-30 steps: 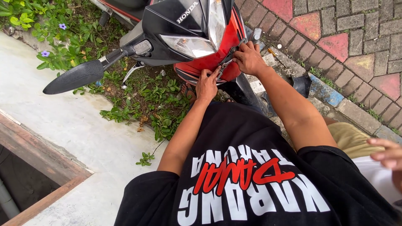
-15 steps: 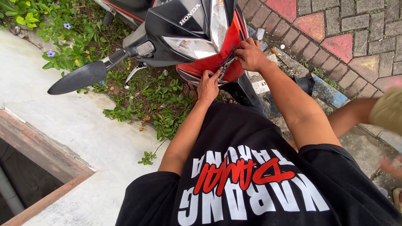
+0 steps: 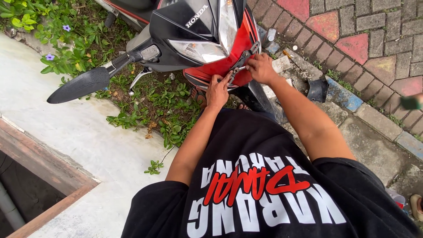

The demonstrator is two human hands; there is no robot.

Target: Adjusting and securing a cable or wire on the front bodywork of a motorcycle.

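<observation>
A dark metal tool (image 3: 241,63) is gripped by the right hand (image 3: 261,68) and pinched at its lower end by the left hand (image 3: 218,90), against the red fairing (image 3: 229,61). A slip could scratch the panel just beyond the fingers.

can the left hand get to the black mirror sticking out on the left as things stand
Probably yes. The left hand is busy at the red front panel beside the pliers, but only open air over weeds separates it from the mirror.

Both hands, left hand (image 3: 218,91) and right hand (image 3: 261,68), grip a metal tool (image 3: 241,64) against the motorcycle's red front panel (image 3: 229,61).
</observation>
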